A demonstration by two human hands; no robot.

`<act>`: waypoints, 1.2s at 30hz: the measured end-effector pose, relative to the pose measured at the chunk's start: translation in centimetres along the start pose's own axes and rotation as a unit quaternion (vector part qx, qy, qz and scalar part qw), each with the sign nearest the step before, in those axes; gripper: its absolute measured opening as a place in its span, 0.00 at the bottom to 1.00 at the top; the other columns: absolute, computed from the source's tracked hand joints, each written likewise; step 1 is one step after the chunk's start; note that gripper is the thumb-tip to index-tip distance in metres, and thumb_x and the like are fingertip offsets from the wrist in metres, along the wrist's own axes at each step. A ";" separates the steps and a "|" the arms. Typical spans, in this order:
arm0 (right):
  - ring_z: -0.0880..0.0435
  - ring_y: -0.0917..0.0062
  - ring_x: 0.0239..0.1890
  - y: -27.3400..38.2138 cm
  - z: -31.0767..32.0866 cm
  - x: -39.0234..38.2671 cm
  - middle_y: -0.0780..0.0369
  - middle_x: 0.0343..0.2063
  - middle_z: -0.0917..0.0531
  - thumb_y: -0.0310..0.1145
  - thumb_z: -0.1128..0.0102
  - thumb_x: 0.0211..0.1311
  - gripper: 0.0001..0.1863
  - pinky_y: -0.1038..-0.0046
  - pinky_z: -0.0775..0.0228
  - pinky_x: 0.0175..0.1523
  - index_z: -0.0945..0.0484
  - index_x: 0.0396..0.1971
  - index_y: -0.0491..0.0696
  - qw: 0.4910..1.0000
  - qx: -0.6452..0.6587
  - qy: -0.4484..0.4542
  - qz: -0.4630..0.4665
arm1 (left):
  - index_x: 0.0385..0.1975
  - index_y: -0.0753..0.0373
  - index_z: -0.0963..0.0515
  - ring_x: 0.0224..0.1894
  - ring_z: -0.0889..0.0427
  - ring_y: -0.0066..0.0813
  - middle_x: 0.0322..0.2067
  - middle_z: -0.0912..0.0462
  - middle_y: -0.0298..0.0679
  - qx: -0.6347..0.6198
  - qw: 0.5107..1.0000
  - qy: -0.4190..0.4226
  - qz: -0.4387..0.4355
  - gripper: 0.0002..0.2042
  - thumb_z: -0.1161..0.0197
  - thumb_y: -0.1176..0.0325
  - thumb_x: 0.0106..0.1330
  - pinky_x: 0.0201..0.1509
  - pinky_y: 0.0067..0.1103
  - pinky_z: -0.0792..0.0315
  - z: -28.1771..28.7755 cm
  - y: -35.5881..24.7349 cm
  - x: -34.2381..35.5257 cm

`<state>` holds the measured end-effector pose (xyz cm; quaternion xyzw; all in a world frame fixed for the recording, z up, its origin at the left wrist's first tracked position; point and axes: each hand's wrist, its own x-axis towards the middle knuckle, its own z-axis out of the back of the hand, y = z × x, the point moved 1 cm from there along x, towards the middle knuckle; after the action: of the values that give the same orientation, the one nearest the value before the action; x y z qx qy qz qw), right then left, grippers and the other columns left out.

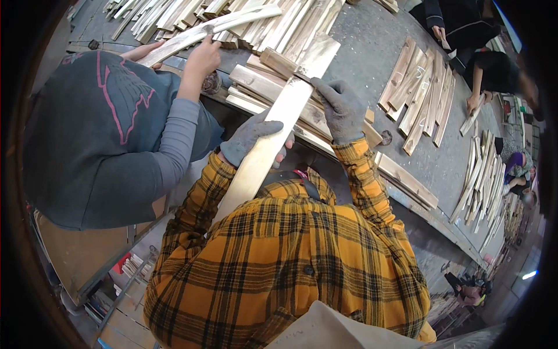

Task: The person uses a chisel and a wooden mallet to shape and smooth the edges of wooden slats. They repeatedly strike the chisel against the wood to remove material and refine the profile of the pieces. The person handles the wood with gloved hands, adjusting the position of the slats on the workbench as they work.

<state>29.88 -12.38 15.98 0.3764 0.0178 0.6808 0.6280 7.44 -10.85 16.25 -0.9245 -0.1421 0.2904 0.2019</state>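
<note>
A long pale wooden board (270,136) runs slantwise from my chest toward the work table. My left hand (251,138), in a grey glove, wraps around its near part with the thumb on top and bare-looking fingertips showing at the far edge. My right hand (340,107), also gloved, is closed at the board's far part. A small dark, thin thing (301,76) lies at its fingertips against the wood; its kind is too small to tell. Just left of it a short brown wood piece (278,62) sits across other boards. Stacked boards (256,84) lie under and beside the held one.
The grey table (357,64) carries rows of boards (418,87) on the right and a big pile of strips (174,17) at the far left. Close on my left, a person (110,139) handles another board (209,29). Other people work at the far right.
</note>
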 end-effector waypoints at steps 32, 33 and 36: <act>0.19 0.70 0.27 0.7 0.7 -2.0 0.66 0.26 0.21 0.26 0.41 0.56 0.18 0.71 0.27 0.30 0.19 0.46 0.60 0.999 -0.001 -0.001 -0.046 | 0.61 0.59 0.38 0.22 0.19 0.30 0.32 0.22 0.45 0.066 0.997 -0.024 0.029 0.23 0.43 0.64 0.67 0.21 0.22 0.22 -0.9 -0.3 -0.8; 0.19 0.70 0.27 0.6 0.6 -2.1 0.66 0.26 0.21 0.26 0.41 0.56 0.18 0.71 0.27 0.30 0.19 0.46 0.60 0.999 0.005 0.003 -0.047 | 0.61 0.59 0.38 0.22 0.19 0.29 0.32 0.22 0.44 0.079 0.996 -0.023 0.029 0.23 0.43 0.64 0.67 0.21 0.21 0.22 -0.9 -0.3 -0.7; 0.18 0.70 0.28 1.4 0.8 -2.7 0.66 0.26 0.20 0.26 0.40 0.56 0.18 0.70 0.27 0.30 0.19 0.46 0.60 0.998 0.030 0.036 -0.029 | 0.61 0.60 0.38 0.21 0.19 0.29 0.32 0.22 0.44 0.098 0.994 -0.030 0.033 0.24 0.42 0.63 0.67 0.21 0.21 0.22 -1.1 -0.4 -0.8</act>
<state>28.88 -15.39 15.94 0.3701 0.0717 0.6745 0.6347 7.38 -11.09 17.63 -0.8954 -0.0888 0.3369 0.2774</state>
